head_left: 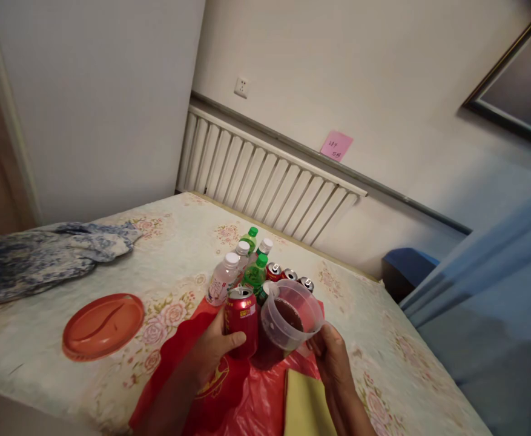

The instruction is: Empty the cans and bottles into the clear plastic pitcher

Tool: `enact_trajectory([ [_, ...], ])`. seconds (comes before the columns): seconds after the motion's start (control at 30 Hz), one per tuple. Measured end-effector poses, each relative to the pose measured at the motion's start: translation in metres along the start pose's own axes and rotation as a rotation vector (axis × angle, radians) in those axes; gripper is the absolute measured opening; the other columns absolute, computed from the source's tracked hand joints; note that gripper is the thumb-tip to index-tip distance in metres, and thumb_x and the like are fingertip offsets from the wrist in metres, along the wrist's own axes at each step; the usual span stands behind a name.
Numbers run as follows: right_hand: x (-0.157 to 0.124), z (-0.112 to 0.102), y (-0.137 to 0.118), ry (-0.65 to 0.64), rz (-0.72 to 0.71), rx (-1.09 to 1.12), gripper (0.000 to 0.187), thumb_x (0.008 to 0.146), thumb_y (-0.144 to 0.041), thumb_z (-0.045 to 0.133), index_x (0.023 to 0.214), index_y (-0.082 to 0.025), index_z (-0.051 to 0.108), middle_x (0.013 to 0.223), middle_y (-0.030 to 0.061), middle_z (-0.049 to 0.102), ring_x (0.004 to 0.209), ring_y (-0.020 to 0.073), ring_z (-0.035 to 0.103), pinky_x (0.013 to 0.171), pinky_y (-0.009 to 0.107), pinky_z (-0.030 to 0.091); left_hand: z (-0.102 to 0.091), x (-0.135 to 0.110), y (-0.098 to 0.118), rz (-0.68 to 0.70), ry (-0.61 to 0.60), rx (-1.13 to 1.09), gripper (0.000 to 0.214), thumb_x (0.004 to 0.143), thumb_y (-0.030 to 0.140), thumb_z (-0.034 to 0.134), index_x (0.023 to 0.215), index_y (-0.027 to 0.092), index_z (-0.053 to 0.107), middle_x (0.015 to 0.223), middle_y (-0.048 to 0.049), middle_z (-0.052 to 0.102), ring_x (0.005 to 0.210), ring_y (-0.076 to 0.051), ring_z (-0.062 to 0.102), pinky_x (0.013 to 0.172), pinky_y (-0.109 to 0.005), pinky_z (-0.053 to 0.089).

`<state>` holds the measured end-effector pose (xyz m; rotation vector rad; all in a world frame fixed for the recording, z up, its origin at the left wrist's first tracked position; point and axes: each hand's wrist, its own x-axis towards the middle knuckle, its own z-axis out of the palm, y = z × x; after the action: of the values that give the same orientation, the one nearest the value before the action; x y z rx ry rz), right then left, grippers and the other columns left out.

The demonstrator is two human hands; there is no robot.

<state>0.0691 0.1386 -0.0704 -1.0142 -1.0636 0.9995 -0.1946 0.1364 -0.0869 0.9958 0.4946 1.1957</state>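
My left hand (213,350) is wrapped round an opened red drink can (241,318), held upright above the red plastic bag (229,393). My right hand (333,357) grips the edge of a clear plastic measuring cup (292,324), tilted toward me, with dark liquid in its bottom. Can and cup sit side by side, nearly touching. Just behind them stand several plastic bottles (223,278) with white and green caps and more red cans (287,274).
An orange oval plate (103,324) lies to the left on the floral-covered surface (174,254). A blue patterned cloth (42,257) is bunched at far left. A yellow flat item (306,406) lies near me. A radiator (265,175) lines the wall; a blue object (408,263) sits beyond the right edge.
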Motion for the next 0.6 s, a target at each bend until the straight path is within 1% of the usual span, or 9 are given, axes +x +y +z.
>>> enact_trajectory([
  [0.13, -0.002, 0.006, -0.001, 0.050, 0.002, 0.020, 0.047, 0.079, -0.054, 0.063, 0.055, -0.023, 0.038, 0.048, -0.0101, 0.025, 0.046, 0.0089, 0.020, 0.046, 0.025, 0.023, 0.001, -0.001, 0.007, 0.015, 0.044, 0.012, 0.072, 0.070, 0.034, 0.071, 0.134, 0.038, 0.038, 0.136, -0.0006, 0.058, 0.128, -0.030, 0.051, 0.104, -0.042, 0.039],
  [0.27, -0.003, 0.013, -0.008, 0.090, -0.002, 0.011, 0.046, 0.078, -0.050, 0.066, 0.055, -0.022, 0.039, 0.049, -0.0098, 0.027, 0.046, 0.0086, 0.022, 0.046, 0.024, 0.022, -0.003, 0.000, 0.011, 0.033, 0.095, 0.057, 0.084, 0.068, 0.032, 0.072, 0.140, 0.038, 0.029, 0.141, -0.0015, 0.054, 0.133, -0.030, 0.046, 0.106, -0.042, 0.038],
  [0.33, -0.003, 0.015, -0.014, 0.115, -0.015, 0.004, 0.046, 0.078, -0.049, 0.067, 0.054, -0.022, 0.039, 0.049, -0.0099, 0.026, 0.046, 0.0084, 0.022, 0.046, 0.024, 0.023, -0.005, 0.001, 0.012, 0.041, 0.097, 0.090, 0.086, 0.069, 0.031, 0.071, 0.142, 0.037, 0.026, 0.143, -0.0022, 0.052, 0.134, -0.030, 0.045, 0.106, -0.042, 0.038],
  [0.47, -0.004, 0.017, -0.035, 0.155, -0.062, -0.052, 0.046, 0.079, -0.050, 0.065, 0.054, -0.021, 0.040, 0.049, -0.0090, 0.029, 0.047, 0.0090, 0.025, 0.047, 0.025, 0.025, -0.004, 0.000, 0.013, 0.055, 0.101, 0.201, 0.086, 0.072, 0.032, 0.064, 0.146, 0.035, 0.018, 0.144, -0.0031, 0.051, 0.132, -0.029, 0.047, 0.105, -0.040, 0.040],
  [0.6, -0.005, 0.015, -0.065, 0.152, -0.068, -0.131, 0.047, 0.079, -0.051, 0.065, 0.052, -0.021, 0.040, 0.048, -0.0080, 0.032, 0.048, 0.0095, 0.029, 0.047, 0.025, 0.026, 0.004, -0.001, 0.018, -0.022, 0.135, 0.437, 0.081, 0.077, 0.030, 0.055, 0.146, 0.035, 0.014, 0.140, -0.0019, 0.055, 0.124, -0.025, 0.055, 0.097, -0.034, 0.046],
])
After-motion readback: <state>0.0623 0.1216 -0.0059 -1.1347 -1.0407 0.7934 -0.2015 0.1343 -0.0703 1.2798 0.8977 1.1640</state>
